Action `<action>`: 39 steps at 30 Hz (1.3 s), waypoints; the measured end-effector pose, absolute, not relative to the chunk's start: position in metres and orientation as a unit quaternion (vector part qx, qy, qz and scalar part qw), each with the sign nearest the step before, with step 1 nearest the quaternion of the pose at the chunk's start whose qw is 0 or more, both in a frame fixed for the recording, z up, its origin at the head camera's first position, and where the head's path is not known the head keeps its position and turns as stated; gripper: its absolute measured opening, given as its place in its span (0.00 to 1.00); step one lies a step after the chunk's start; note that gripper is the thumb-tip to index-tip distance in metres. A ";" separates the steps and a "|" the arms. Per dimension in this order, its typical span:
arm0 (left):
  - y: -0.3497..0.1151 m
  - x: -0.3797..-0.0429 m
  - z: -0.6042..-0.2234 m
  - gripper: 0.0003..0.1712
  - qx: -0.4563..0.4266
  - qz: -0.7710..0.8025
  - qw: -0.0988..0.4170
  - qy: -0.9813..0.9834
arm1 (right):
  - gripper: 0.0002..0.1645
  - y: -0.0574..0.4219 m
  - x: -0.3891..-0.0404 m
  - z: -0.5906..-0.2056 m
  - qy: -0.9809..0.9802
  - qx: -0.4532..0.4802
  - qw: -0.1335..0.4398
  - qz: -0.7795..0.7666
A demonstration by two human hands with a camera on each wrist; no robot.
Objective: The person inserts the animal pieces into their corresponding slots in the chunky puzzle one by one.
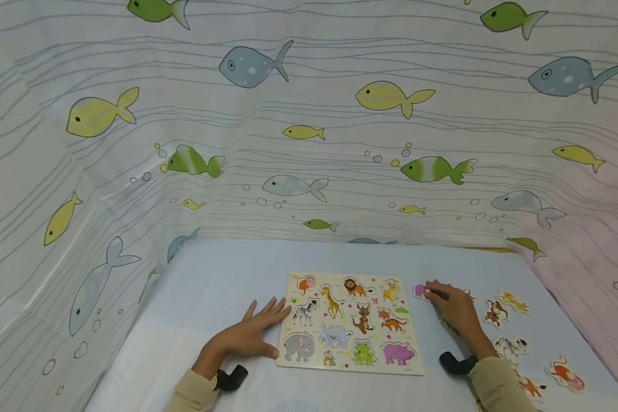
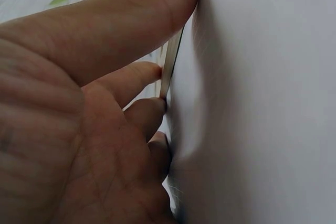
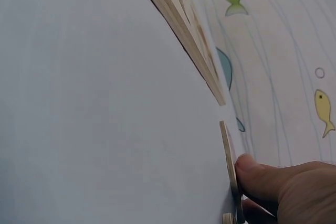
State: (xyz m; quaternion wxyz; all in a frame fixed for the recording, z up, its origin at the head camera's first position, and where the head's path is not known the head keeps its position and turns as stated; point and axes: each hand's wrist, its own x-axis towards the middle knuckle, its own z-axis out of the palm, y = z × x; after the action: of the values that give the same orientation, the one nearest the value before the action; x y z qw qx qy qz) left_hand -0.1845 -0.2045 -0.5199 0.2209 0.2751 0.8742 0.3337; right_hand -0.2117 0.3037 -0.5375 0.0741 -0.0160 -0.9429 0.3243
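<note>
A wooden animal puzzle board (image 1: 350,369) lies flat on the table with pictures of a giraffe, lion, zebra, frog and other animals. My left hand (image 1: 249,332) rests spread at the board's left side, thumb near the lower corner. In the left wrist view its fingertips touch the board's edge (image 2: 170,59). Just right of the board, my right hand (image 1: 458,312) pinches a purple hippo puzzle piece (image 1: 419,290), partly covered by the fingers. The right wrist view shows the thumb on the thin piece (image 3: 229,161), close to the table surface.
Several loose pieces lie at the right, among them a kangaroo (image 1: 496,312), a giraffe (image 1: 514,301), a zebra (image 1: 511,349), a monkey (image 1: 566,375) and a tiger (image 1: 530,387). A green piece is partly hidden below the right hand. Fish-patterned cloth walls surround the table.
</note>
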 end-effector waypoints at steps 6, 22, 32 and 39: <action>-0.204 -0.184 -0.519 0.60 0.277 0.333 0.218 0.875 | 0.21 0.303 -0.212 -0.536 -0.944 -0.015 0.074 0.321; -0.204 -0.184 -0.519 0.61 0.278 0.340 0.219 0.871 | 0.19 0.301 -0.202 -0.526 -0.932 0.019 0.143 0.333; -0.205 -0.185 -0.518 0.61 0.281 0.342 0.217 0.870 | 0.18 0.292 -0.185 -0.511 -0.936 0.031 0.146 0.320; -0.204 -0.184 -0.519 0.61 0.282 0.348 0.220 0.867 | 0.15 0.280 -0.166 -0.499 -0.940 0.057 0.164 0.295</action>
State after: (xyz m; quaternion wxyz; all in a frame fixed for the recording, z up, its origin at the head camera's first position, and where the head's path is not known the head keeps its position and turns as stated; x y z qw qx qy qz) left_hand -0.1843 -0.2044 -0.5194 0.2198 0.2816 0.8666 0.3485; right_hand -0.1661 0.2798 -0.4992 0.1638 0.0567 -0.9397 0.2948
